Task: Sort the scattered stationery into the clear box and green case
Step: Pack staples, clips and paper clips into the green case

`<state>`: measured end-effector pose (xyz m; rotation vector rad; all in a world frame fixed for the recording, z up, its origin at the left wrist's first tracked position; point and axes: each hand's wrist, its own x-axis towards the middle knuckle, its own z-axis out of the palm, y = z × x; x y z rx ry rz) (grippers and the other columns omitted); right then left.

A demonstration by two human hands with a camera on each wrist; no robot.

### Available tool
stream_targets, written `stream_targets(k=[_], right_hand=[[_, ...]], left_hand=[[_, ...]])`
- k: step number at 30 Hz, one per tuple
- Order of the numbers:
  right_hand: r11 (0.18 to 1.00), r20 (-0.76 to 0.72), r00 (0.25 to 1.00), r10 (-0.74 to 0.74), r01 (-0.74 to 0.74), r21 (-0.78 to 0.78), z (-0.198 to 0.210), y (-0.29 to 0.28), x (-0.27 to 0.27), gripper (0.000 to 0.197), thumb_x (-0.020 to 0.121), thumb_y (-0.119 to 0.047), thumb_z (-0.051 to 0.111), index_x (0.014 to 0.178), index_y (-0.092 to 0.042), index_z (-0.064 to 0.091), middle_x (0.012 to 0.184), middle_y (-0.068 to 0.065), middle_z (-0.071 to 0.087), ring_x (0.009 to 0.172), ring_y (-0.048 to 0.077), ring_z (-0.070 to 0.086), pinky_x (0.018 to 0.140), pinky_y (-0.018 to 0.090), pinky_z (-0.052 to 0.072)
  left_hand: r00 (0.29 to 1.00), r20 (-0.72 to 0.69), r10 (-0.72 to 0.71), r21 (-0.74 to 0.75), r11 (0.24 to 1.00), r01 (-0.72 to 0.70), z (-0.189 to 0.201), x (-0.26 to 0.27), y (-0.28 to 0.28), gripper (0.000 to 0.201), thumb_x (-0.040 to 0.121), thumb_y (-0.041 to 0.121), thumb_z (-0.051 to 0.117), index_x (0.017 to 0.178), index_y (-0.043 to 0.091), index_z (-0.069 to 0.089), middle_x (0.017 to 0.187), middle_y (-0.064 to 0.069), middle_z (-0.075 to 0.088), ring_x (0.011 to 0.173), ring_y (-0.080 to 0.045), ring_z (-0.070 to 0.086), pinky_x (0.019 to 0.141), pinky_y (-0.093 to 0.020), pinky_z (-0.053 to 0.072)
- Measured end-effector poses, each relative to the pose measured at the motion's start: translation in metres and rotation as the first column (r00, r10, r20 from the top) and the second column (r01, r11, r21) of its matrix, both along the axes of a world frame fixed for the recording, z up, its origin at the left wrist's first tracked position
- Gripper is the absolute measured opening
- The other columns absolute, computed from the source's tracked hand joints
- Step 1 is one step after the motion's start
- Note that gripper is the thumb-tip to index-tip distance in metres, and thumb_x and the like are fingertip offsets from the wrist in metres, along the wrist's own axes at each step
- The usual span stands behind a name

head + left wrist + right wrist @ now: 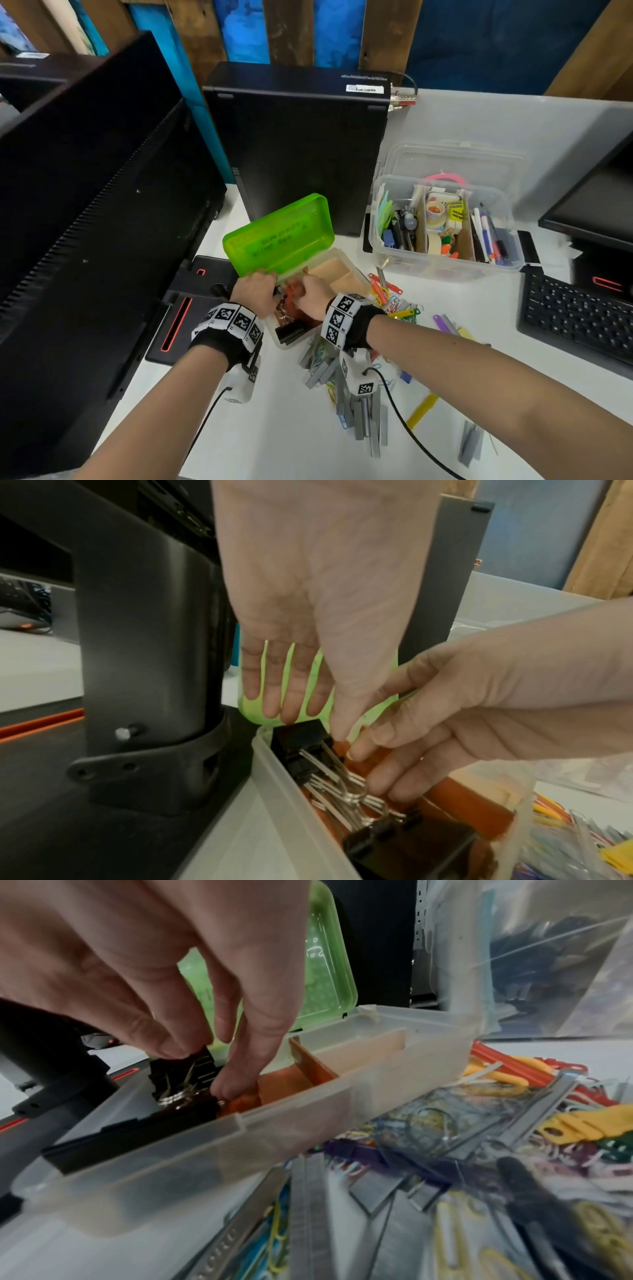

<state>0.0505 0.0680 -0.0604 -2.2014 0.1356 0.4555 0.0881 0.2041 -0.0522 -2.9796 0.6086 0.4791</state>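
Both hands are in the green case (279, 233): left hand (256, 286) flat-fingered, steadying; right hand (313, 291) pinching binder clips (346, 780) into its end compartment. Clear box (445, 219) well stocked; staples (363, 411) and paper clips (397, 305) still litter the bench (308, 445).

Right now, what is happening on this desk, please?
A person is sorting stationery. Both hands are inside the open green case: the left hand and the right hand are arranging black binder clips in its left compartment. The right compartments look empty. Many staple strips and coloured paper clips lie scattered on the white desk. The clear box behind already holds pens and tape.
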Motion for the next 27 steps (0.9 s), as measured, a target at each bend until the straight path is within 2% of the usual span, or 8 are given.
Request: stream_targets(k=[3, 6, 11, 16, 17, 20, 25, 27], right_hand=[[0.997, 0.050, 0.998, -0.025, 0.021, 0.069, 0.007, -0.023, -0.008, 0.033, 0.090, 0.000, 0.050, 0.122, -0.006, 0.057, 0.117, 0.012, 0.063, 0.106, 0.028, 0.059, 0.093, 0.038, 0.049], [0.992, 0.077, 0.995, -0.056, 0.047, 0.116, 0.018, -0.057, -0.019, 0.029, 0.091, 0.003, 0.046, 0.116, -0.004, 0.061, 0.102, 0.002, 0.061, 0.087, 0.026, 0.062, 0.076, 0.028, 0.055], [0.980, 0.009, 0.982, -0.187, 0.186, 0.074, 0.018, -0.134, -0.043, 0.023, 0.091, 0.001, 0.048, 0.101, -0.010, 0.066, 0.076, -0.002, 0.062, 0.066, 0.020, 0.061, 0.068, 0.038, 0.054], [0.972, 0.001, 0.976, -0.217, 0.217, -0.089, 0.003, -0.187, -0.074, 0.020, 0.087, -0.003, 0.055, 0.095, -0.012, 0.070, 0.071, -0.008, 0.057, 0.071, 0.016, 0.056, 0.055, 0.012, 0.044], [0.972, -0.015, 0.978, -0.207, 0.204, -0.115, -0.001, -0.193, -0.081, 0.021, 0.086, -0.002, 0.054, 0.096, -0.010, 0.071, 0.073, -0.005, 0.060, 0.071, 0.017, 0.058, 0.055, 0.012, 0.044], [0.970, -0.044, 0.986, -0.161, 0.150, -0.191, -0.011, -0.203, -0.104, 0.023, 0.083, -0.001, 0.053, 0.095, -0.011, 0.070, 0.091, 0.009, 0.068, 0.083, 0.025, 0.062, 0.073, 0.027, 0.049], [0.950, -0.007, 0.993, -0.116, 0.109, -0.293, -0.023, -0.205, -0.141, 0.030, 0.076, -0.001, 0.054, 0.077, -0.031, 0.057, 0.086, -0.001, 0.052, 0.077, 0.015, 0.050, 0.076, 0.025, 0.043], [0.952, 0.014, 0.995, -0.101, 0.101, -0.288, -0.024, -0.202, -0.151, 0.025, 0.075, -0.001, 0.055, 0.079, -0.026, 0.057, 0.088, -0.001, 0.052, 0.078, 0.013, 0.048, 0.079, 0.026, 0.044]], left_hand=[[0.999, 0.033, 0.009, 0.050, 0.999, -0.011, 0.007, -0.004, -0.010, 0.035, 0.096, 0.036, 0.048, 0.123, 0.012, 0.051, 0.120, -0.010, 0.055, 0.110, -0.030, 0.059, 0.088, -0.037, 0.047], [0.991, 0.129, -0.018, 0.076, 0.997, 0.008, 0.015, -0.011, -0.030, 0.033, 0.096, 0.030, 0.047, 0.124, 0.014, 0.051, 0.122, -0.008, 0.053, 0.112, -0.028, 0.056, 0.088, -0.037, 0.045], [0.948, 0.180, -0.263, -0.091, 0.955, 0.282, 0.015, -0.026, -0.090, 0.030, 0.095, 0.026, 0.043, 0.122, 0.016, 0.050, 0.123, -0.008, 0.052, 0.115, -0.027, 0.050, 0.096, -0.040, 0.039], [0.853, 0.101, -0.512, -0.215, 0.826, 0.522, 0.003, -0.059, -0.146, 0.030, 0.097, 0.028, 0.044, 0.123, 0.016, 0.053, 0.121, -0.004, 0.054, 0.109, -0.021, 0.054, 0.091, -0.034, 0.045], [0.841, 0.054, -0.538, -0.219, 0.816, 0.535, -0.001, -0.065, -0.155, 0.029, 0.096, 0.027, 0.046, 0.123, 0.016, 0.053, 0.121, -0.004, 0.055, 0.108, -0.023, 0.055, 0.089, -0.035, 0.046], [0.830, -0.028, -0.557, -0.209, 0.815, 0.540, -0.012, -0.079, -0.170, 0.022, 0.094, 0.023, 0.048, 0.114, 0.016, 0.055, 0.112, -0.007, 0.058, 0.101, -0.027, 0.059, 0.082, -0.038, 0.049], [0.841, 0.002, -0.542, -0.180, 0.827, 0.533, -0.026, -0.097, -0.176, 0.029, 0.097, 0.039, 0.044, 0.106, 0.013, 0.054, 0.111, -0.006, 0.053, 0.098, -0.027, 0.058, 0.081, -0.038, 0.048], [0.845, 0.012, -0.534, -0.171, 0.832, 0.528, -0.030, -0.102, -0.177, 0.026, 0.096, 0.035, 0.048, 0.109, 0.013, 0.052, 0.115, -0.006, 0.051, 0.103, -0.025, 0.055, 0.081, -0.035, 0.044]])
